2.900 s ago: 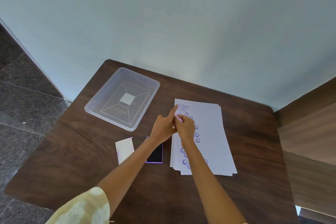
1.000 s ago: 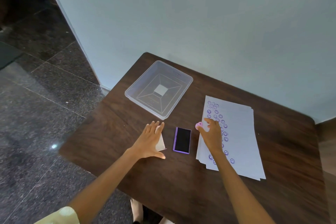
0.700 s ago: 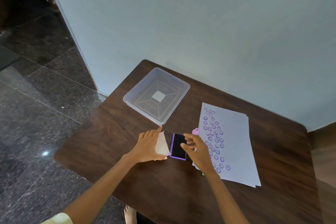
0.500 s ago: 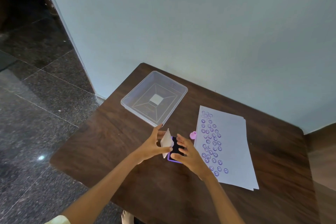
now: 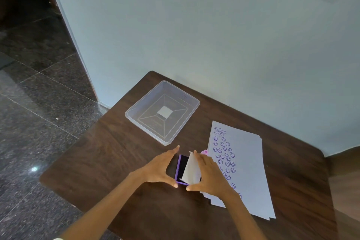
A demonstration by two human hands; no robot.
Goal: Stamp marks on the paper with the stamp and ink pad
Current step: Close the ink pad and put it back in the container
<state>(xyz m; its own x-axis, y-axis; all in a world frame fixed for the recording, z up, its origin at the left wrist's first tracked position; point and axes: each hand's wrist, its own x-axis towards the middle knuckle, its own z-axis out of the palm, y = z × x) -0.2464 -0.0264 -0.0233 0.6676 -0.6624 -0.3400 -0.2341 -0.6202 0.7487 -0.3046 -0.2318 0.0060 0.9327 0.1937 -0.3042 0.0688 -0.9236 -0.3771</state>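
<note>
The purple ink pad (image 5: pixel 181 168) lies on the brown table (image 5: pixel 120 154), its black pad partly showing. My left hand (image 5: pixel 158 168) curves around its left side, thumb at the near corner and forefinger at the far corner. My right hand (image 5: pixel 211 178) holds the white lid (image 5: pixel 191 172) tilted over the pad's right half. The pink stamp (image 5: pixel 204 151) lies loose behind my right hand, at the left edge of the paper stack (image 5: pixel 246 163). The top sheet carries several purple smiley marks down its left side.
A clear plastic container (image 5: pixel 168 143) stands at the table's back left, near the wall. The table's left and front edges drop to a dark tiled floor (image 5: pixel 39 122). A wooden surface (image 5: pixel 344 191) adjoins the table on the right.
My right hand put the stamp down beside the paper. My left hand picked the white lid up off the table and brought it over the ink pad, where my right hand now holds it.
</note>
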